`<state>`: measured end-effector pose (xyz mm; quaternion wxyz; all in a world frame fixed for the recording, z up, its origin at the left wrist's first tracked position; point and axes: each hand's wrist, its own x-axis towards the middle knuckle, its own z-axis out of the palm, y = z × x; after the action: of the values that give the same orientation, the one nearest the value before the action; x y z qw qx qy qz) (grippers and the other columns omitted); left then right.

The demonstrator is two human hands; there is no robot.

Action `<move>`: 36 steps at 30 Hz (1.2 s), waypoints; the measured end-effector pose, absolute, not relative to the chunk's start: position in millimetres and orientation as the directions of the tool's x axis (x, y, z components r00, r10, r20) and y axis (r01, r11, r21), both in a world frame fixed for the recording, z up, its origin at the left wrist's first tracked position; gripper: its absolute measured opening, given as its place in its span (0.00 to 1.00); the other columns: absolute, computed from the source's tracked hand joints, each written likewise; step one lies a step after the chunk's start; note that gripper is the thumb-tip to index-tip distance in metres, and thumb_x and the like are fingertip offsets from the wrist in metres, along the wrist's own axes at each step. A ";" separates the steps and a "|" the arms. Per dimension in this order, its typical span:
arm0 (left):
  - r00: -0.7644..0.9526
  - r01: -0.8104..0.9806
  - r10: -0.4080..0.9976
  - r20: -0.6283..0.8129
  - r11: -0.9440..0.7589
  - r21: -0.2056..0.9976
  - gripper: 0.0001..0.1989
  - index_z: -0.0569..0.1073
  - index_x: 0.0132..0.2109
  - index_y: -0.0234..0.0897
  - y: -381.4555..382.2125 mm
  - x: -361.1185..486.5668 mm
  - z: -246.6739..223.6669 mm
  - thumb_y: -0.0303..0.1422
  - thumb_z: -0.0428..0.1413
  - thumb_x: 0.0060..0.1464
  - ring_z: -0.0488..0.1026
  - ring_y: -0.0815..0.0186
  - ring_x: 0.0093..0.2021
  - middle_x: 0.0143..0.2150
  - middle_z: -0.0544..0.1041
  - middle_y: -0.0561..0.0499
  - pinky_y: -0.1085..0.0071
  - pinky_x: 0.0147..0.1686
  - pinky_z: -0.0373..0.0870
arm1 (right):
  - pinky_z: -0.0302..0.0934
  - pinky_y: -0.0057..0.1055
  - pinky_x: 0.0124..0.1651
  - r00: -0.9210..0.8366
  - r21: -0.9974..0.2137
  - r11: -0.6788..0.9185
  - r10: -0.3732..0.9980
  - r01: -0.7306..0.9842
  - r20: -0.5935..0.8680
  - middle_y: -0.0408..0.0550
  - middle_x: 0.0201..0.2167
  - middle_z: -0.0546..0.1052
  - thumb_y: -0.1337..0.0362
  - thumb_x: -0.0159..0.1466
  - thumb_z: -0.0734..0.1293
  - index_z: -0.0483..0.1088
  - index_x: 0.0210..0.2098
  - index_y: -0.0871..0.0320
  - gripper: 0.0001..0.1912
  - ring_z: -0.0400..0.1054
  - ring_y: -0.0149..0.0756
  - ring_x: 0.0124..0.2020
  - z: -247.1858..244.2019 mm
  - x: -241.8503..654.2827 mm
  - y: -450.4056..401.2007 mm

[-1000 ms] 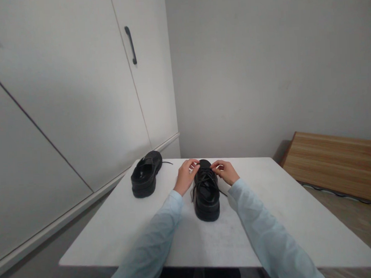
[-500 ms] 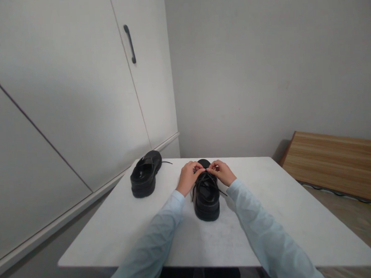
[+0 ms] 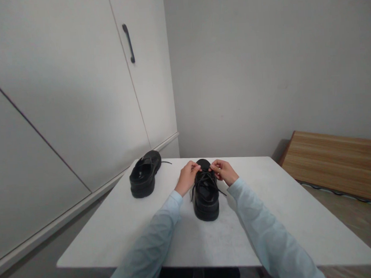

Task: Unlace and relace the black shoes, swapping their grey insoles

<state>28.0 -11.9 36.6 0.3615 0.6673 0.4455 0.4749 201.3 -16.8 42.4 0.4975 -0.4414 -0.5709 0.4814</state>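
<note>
Two bare hands at work over black shoe (image 3: pixel 207 212), upright mid-table, heel toward wearer, toe away. Left hand (image 3: pixel 186 178), thumb and fingers pinched on dark laces (image 3: pixel 206 178) near toe; right hand (image 3: pixel 227 172) likewise, fingertips just apart from left's. Loose lace ends trail down both sides. Pale blue sleeves (image 3: pixel 264 226) cover both arms. Second black shoe (image 3: pixel 142 186) stands at left on white table (image 3: pixel 288 208), near cabinet (image 3: pixel 77 86); wood-grain panel (image 3: pixel 336 162) at far right.

The shoes (image 3: pixel 207 212) are black, the sleeves (image 3: pixel 264 222) pale blue.
</note>
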 end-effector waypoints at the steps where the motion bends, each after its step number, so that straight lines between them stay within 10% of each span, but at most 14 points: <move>1: 0.168 0.184 0.947 0.275 -0.304 0.935 0.06 0.65 0.30 0.35 -11.7 28.5 36.3 0.33 0.52 0.52 0.64 0.72 0.24 0.26 0.71 0.54 0.75 0.28 0.60 | 0.40 0.21 0.12 -0.115 -0.991 0.135 0.984 -0.024 0.137 0.40 0.19 0.71 0.49 0.44 0.71 0.63 0.23 0.59 0.21 0.51 0.19 0.10 42.1 199.9 -17.2; 15: 0.192 -0.166 0.974 0.119 -0.087 0.982 0.08 0.63 0.35 0.38 -18.0 32.2 40.3 0.29 0.55 0.46 0.55 0.78 0.18 0.22 0.61 0.61 0.80 0.19 0.47 | 0.40 0.20 0.11 0.048 -0.984 0.110 0.993 -0.143 0.104 0.35 0.14 0.70 0.60 0.41 0.74 0.65 0.30 0.59 0.20 0.48 0.20 0.08 41.7 198.7 -19.4; 21: 0.183 0.318 0.919 0.349 -0.392 0.864 0.06 0.74 0.35 0.36 -13.1 16.6 43.4 0.32 0.56 0.49 0.69 0.69 0.30 0.28 0.73 0.53 0.74 0.31 0.62 | 0.54 0.24 0.15 0.007 -0.891 0.267 0.957 0.367 0.289 0.40 0.19 0.74 0.63 0.49 0.70 0.69 0.29 0.59 0.09 0.60 0.26 0.12 45.1 212.5 -17.3; 27: 0.278 0.675 0.823 0.496 -0.534 0.509 0.08 0.77 0.34 0.40 -21.3 12.6 50.6 0.33 0.53 0.55 0.71 0.65 0.35 0.33 0.75 0.51 0.71 0.37 0.62 | 0.61 0.29 0.35 -0.122 -0.511 0.295 0.931 0.808 0.345 0.43 0.26 0.79 0.66 0.55 0.68 0.76 0.31 0.53 0.04 0.71 0.33 0.25 57.9 212.6 -27.5; 36: 0.228 0.802 0.874 0.430 -0.419 0.426 0.08 0.73 0.37 0.41 -24.8 9.3 48.9 0.34 0.50 0.58 0.71 0.66 0.39 0.44 0.69 0.51 0.73 0.34 0.63 | 0.55 0.28 0.34 -0.057 -0.208 0.122 0.955 0.970 0.291 0.47 0.39 0.74 0.66 0.60 0.65 0.74 0.31 0.53 0.05 0.69 0.37 0.38 62.8 206.7 -35.7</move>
<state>9.3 -24.8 48.9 0.0573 0.7816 0.5358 0.3143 206.7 -35.7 62.8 0.1809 -0.6624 -0.7267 -0.0215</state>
